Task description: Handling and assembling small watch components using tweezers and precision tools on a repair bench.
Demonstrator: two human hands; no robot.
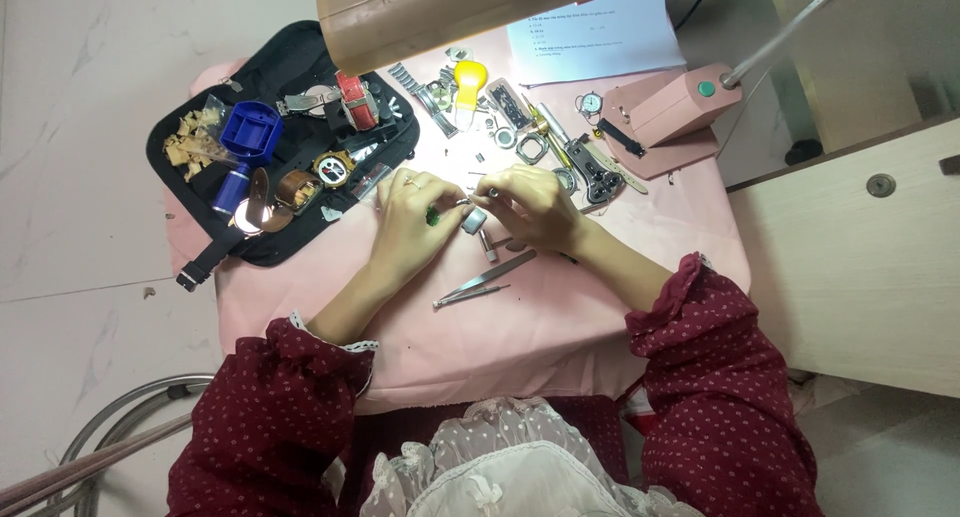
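Head view: left hand (410, 222) and right hand (535, 205) jointly pinching a small metal watch part (474, 218) mid-counter (560, 327), tweezers (487, 279) just below, black tool case (290, 137) overhanging the left edge, bare pink cloth nearest the body.

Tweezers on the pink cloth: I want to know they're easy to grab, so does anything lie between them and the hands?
Nothing visible does. The tweezers lie alone on the pink cloth, just below the left hand and right hand, which hold a small metal watch part.
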